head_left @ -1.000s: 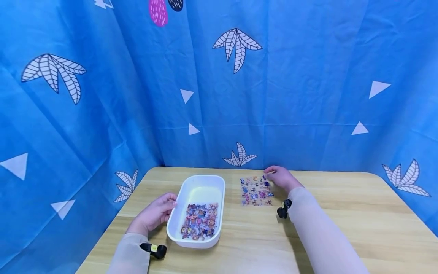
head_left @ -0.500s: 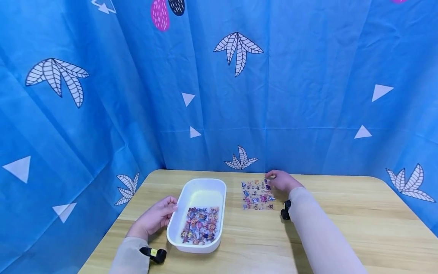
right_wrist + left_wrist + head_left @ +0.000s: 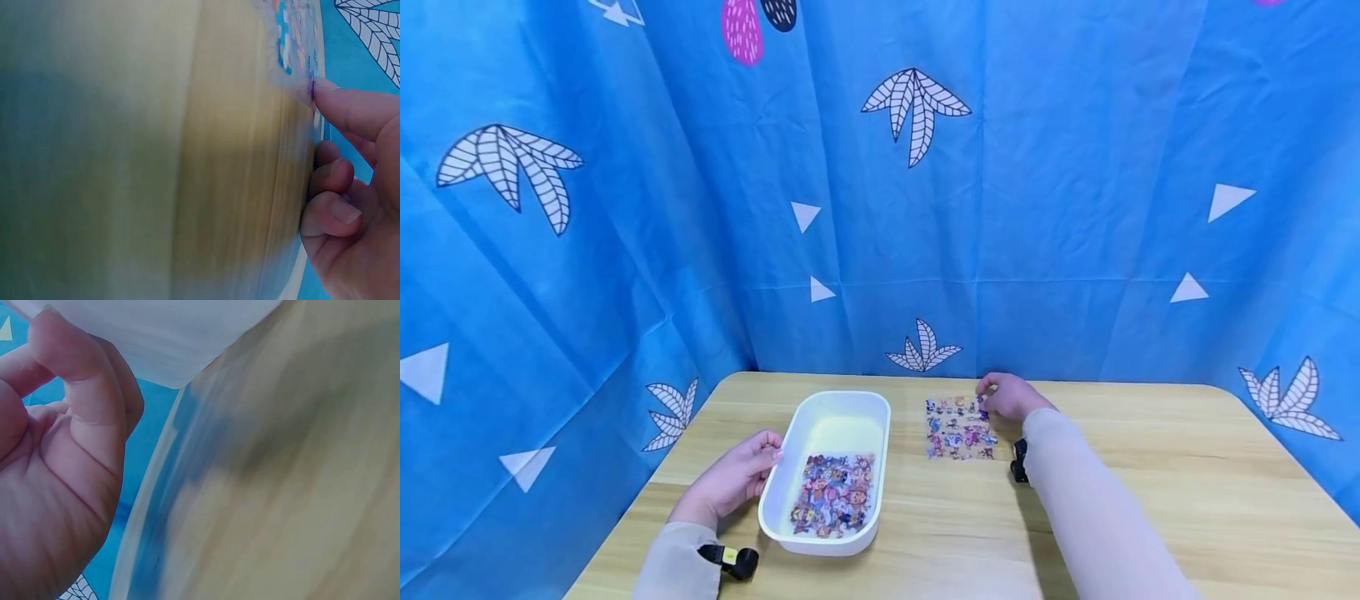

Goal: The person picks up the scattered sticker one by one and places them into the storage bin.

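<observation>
On the left of the table, my left hand [image 3: 735, 475] grips the left rim of a white plastic tray [image 3: 778, 533], which sits slightly tilted. Colourful cartoon stickers [image 3: 835, 496] lie in its near half. To the tray's right, a clear sticker sheet [image 3: 955, 433] with small printed figures lies on the wood. My right hand [image 3: 1011, 396] is at its far right corner. In the right wrist view, the thumb [image 3: 350, 109] meets the sheet's edge and the other fingers curl beneath. The left wrist view shows curled fingers [image 3: 87, 381] against the tray's underside.
The light wooden table [image 3: 1150, 467] ends at the back against a blue patterned curtain [image 3: 1075, 208], which also hangs along the left and right. Each wrist wears a small black camera, one by the left sleeve [image 3: 681, 562] and one by the right.
The head view has shifted slightly. My left hand stays on the tray rim and my right hand stays at the sheet's corner, with little visible movement.
</observation>
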A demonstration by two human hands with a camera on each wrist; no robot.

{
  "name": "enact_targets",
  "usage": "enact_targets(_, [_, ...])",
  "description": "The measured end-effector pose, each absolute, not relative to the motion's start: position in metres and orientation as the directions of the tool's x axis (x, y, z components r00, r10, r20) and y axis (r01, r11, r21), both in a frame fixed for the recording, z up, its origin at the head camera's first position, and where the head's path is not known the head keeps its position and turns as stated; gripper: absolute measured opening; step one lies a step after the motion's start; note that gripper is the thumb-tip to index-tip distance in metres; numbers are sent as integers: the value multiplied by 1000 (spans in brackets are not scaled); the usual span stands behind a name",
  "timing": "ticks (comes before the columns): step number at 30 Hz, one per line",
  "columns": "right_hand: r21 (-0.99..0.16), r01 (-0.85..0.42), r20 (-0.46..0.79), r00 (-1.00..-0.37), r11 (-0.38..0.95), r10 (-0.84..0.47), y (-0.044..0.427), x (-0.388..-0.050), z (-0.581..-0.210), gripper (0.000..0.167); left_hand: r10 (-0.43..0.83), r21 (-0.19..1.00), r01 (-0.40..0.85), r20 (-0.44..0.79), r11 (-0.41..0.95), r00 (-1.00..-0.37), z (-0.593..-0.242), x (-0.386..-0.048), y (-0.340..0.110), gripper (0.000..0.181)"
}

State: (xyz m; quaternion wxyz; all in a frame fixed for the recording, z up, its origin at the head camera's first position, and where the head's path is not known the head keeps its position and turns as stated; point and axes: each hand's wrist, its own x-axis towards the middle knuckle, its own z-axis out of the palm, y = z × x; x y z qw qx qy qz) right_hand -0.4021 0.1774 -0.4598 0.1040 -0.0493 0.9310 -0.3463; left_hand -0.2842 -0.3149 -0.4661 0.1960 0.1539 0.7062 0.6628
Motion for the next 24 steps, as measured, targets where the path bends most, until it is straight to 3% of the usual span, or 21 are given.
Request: enact_targets(24, [-667,-5,-197,-963,745,-182,182,-389,-461,10,457,995,-26,-66,95,-887,-468,-279,-315,23])
